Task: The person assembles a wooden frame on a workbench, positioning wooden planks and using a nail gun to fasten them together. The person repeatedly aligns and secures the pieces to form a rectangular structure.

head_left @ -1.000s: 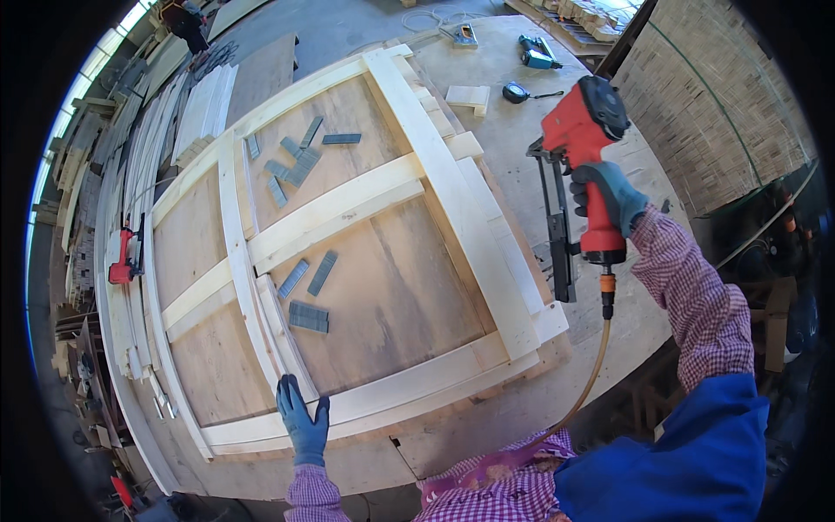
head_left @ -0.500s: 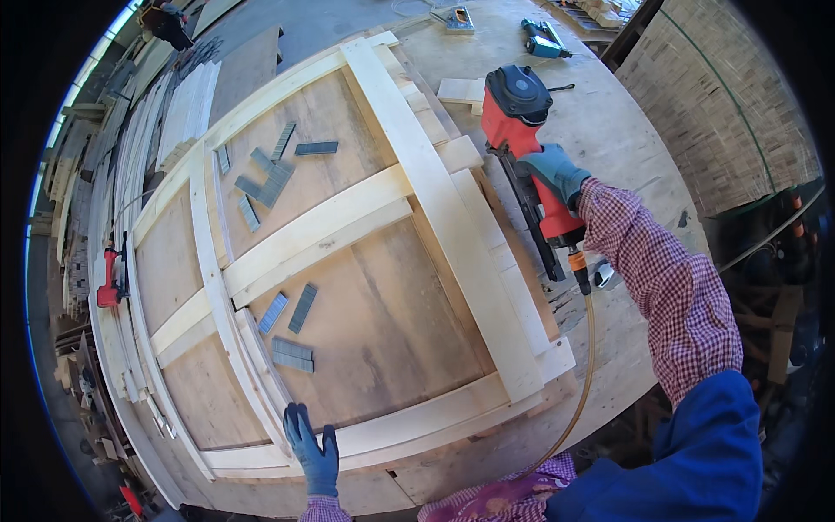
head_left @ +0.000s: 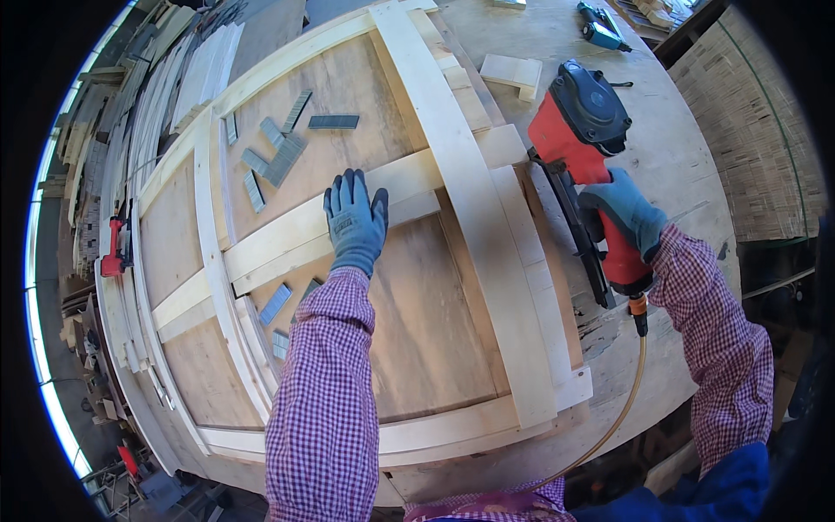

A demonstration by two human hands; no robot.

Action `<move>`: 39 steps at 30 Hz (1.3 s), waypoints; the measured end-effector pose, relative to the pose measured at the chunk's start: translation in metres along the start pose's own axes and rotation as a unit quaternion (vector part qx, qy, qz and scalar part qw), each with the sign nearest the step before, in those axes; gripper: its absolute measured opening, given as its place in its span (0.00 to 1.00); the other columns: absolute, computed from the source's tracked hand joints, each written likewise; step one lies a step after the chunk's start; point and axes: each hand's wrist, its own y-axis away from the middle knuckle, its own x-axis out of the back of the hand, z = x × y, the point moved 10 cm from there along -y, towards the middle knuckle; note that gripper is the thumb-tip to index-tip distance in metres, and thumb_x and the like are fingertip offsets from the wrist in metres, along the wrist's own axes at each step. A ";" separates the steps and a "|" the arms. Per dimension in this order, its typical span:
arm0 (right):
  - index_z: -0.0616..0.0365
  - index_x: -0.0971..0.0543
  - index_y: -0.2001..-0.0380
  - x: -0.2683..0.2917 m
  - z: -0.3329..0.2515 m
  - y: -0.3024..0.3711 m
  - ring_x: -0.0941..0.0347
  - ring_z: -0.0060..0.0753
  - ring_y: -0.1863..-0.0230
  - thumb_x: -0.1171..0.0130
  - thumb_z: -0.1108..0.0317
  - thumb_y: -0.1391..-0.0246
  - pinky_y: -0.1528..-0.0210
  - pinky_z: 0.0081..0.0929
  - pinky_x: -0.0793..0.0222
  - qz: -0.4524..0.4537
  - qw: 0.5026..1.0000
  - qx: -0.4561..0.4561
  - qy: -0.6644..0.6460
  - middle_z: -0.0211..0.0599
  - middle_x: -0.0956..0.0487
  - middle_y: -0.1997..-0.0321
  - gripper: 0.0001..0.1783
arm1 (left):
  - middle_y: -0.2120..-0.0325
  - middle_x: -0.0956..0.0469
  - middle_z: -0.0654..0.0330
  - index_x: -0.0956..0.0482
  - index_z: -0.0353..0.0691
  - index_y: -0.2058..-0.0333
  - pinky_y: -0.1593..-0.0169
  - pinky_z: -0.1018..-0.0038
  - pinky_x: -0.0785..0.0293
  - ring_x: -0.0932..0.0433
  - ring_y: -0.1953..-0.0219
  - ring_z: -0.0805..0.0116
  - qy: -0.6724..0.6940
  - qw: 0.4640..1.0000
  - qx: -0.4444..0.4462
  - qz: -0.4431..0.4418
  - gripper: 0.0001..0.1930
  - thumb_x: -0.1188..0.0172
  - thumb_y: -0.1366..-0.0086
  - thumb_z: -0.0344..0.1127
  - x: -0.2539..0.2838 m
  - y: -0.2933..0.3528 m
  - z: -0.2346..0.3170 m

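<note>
My right hand [head_left: 628, 209], in a blue work glove, wraps round the handle of a red and black pneumatic nail gun [head_left: 570, 143]. Its long black magazine lies just right of the wooden frame, and an air hose [head_left: 628, 400] runs from its lower end. My left hand [head_left: 355, 224], gloved too, lies flat with fingers stretched on the middle rail [head_left: 291, 235] of the frame. A wide light board [head_left: 470, 209] crosses the frame's right side. Grey staple strips [head_left: 285, 159] lie on the far panel; blue-grey strips [head_left: 276, 303] lie nearer, partly hidden by my left sleeve.
A second red nail gun [head_left: 113, 248] is at the frame's left edge. A teal power tool [head_left: 602, 28] and a small wood piece [head_left: 511, 73] rest at the back of the table. Stacked boards [head_left: 209, 74] stand far left, a strapped wood stack [head_left: 752, 130] at right.
My left hand has gone from the frame's near edge forward onto the middle rail. The nail gun, still in my right hand, appears further right, and the view has shifted slightly.
</note>
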 end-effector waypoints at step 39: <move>0.63 0.27 0.80 -0.067 -0.068 0.040 0.29 0.32 0.82 0.48 0.68 0.48 0.76 0.29 0.29 -0.153 0.988 -0.009 -0.024 0.38 0.28 0.82 0.11 | 0.51 0.28 0.53 0.27 0.39 0.51 0.33 0.55 0.52 0.35 0.44 0.56 0.034 0.999 0.039 0.006 0.24 0.43 0.39 0.49 -0.025 -0.023 0.009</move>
